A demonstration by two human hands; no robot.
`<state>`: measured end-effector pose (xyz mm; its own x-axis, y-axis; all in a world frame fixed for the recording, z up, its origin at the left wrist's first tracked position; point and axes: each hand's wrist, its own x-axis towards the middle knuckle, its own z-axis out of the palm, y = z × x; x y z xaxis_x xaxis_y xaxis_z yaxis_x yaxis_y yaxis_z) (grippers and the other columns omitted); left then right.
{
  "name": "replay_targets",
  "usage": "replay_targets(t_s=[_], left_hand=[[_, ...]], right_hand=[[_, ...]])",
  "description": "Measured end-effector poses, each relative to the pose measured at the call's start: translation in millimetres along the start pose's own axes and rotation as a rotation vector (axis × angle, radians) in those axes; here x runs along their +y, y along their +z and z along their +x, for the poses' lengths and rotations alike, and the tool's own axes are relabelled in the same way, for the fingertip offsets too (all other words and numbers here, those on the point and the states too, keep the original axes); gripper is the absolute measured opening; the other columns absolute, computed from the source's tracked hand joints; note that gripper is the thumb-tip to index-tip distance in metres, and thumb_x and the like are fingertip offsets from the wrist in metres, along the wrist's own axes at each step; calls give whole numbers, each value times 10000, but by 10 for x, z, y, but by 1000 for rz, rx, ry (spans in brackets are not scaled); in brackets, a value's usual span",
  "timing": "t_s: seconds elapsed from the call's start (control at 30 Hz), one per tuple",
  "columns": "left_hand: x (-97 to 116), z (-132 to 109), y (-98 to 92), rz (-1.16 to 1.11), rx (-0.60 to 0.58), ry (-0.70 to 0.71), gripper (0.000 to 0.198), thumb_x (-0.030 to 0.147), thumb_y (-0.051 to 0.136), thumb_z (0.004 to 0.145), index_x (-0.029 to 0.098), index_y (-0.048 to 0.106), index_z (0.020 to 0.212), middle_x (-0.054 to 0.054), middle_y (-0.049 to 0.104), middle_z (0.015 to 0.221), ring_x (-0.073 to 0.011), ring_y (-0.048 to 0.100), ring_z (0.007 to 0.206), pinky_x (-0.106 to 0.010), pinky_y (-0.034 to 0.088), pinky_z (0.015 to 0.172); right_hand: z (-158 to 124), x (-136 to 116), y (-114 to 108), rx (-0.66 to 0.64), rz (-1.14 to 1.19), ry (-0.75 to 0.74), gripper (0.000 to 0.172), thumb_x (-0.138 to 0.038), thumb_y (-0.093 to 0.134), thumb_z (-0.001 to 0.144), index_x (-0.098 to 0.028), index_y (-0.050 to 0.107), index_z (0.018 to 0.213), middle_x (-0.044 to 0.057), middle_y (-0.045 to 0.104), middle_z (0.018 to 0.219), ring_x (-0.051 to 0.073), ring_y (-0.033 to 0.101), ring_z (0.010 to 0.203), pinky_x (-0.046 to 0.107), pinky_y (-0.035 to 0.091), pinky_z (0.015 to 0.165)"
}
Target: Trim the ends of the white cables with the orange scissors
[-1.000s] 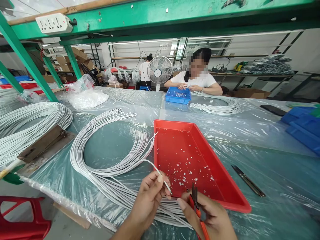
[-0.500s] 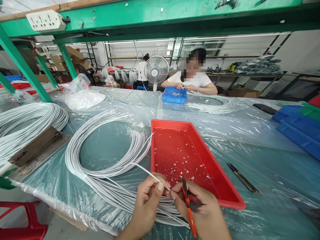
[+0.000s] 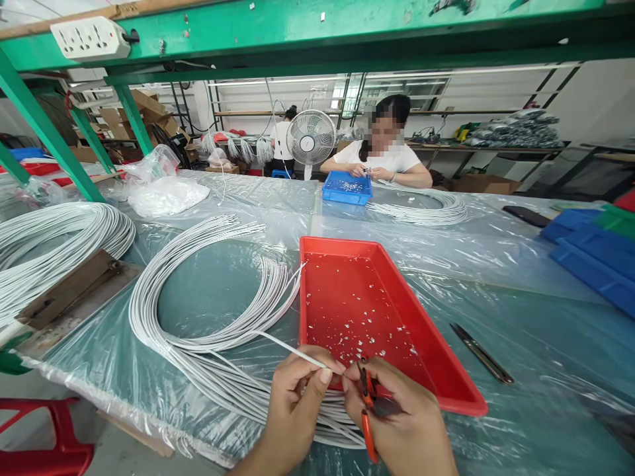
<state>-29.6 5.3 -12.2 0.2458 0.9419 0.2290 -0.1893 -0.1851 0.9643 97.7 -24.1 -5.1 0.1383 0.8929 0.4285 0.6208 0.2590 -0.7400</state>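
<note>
Between thumb and fingers, my left hand (image 3: 300,390) pinches a white cable (image 3: 288,345) close to its end. My right hand (image 3: 397,410) is closed around orange-handled cutting pliers (image 3: 368,423), and its thumb and forefinger meet at the cable's tip. The exact contact there is too small to make out. Both hands are over the near edge of a red tray (image 3: 342,246) sprinkled with small white scraps. A coiled bundle of white cables (image 3: 149,297) lies left of the tray and runs under my hands.
Tweezers (image 3: 481,354) lie right of the tray. Another cable coil (image 3: 99,225) and a metal fixture (image 3: 74,291) are at the left. Across the table, a person works over a blue tray (image 3: 347,188). Blue bins (image 3: 595,251) stand far right. A green beam (image 3: 297,33) spans overhead.
The pliers have turned in my right hand, their handles swinging left and their jaws more tucked among the fingers. The pinched cable end has shifted slightly up and right.
</note>
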Motion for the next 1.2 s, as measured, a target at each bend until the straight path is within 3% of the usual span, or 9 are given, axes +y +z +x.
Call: replay_targets(t_s=[0.3,0.57,0.67,0.77,0.87,0.93,1.0,1.07,1.2], left_hand=[[-6,18,44,165,121,1,158,211,566,797,201,724,801,-53,696,740,-181,615,676,-255,462,639],[23,82,112,171,200,-48,148,236,629,741,174,692,623,-43,686,651,-168,602,582,-242,457,555],[25,122,137,86,228,-113,150,263,644,724,157,670,621,-27,654,589,-156,580,543,-244,455,541],[17,169,154,-40,222,-191,185,285,649,717,137,647,604,-7,613,511,-132,556,501,-229,441,523],[-8,226,170,-154,190,-235,233,295,650,721,125,618,564,6,588,475,-98,524,463,-207,414,506],[-34,260,183,-252,175,-276,254,305,653,719,118,602,554,10,579,480,-82,503,440,-201,406,491],[-60,281,198,-336,163,-318,262,311,655,718,113,588,560,10,576,500,-75,496,431,-199,409,476],[-78,282,213,-378,148,-336,260,318,633,740,115,570,590,8,577,509,-79,505,431,-202,420,473],[-74,244,227,-393,81,-300,234,331,549,807,137,522,678,4,594,537,-87,511,406,-211,427,458]], right_hand=[[0,31,-25,24,-150,-195,85,-112,502,717,-185,544,710,-8,516,570,118,485,495,215,396,485],[-22,102,-51,27,-256,-384,213,-42,446,650,-187,528,782,16,567,599,144,528,519,238,422,508],[-11,110,-88,44,-235,-379,197,-44,459,678,-188,522,796,15,578,620,139,538,546,231,428,536],[83,178,-167,109,-272,-333,111,-104,501,730,-189,536,792,11,588,633,137,561,577,228,429,579],[237,332,-276,171,-532,-214,58,-200,526,725,-189,568,764,35,638,690,167,592,578,237,399,506],[316,437,-348,110,-747,-43,66,-250,544,704,-208,580,740,22,635,642,179,567,502,242,324,416],[337,492,-403,34,-778,101,176,-342,543,718,-220,526,593,-15,537,482,156,482,410,237,271,391],[294,475,-431,-44,-544,182,288,-425,527,737,-216,475,546,-27,469,457,135,438,419,229,302,410],[99,280,-418,-222,118,356,274,-468,577,714,-201,515,723,-10,511,652,129,476,591,199,387,520]])
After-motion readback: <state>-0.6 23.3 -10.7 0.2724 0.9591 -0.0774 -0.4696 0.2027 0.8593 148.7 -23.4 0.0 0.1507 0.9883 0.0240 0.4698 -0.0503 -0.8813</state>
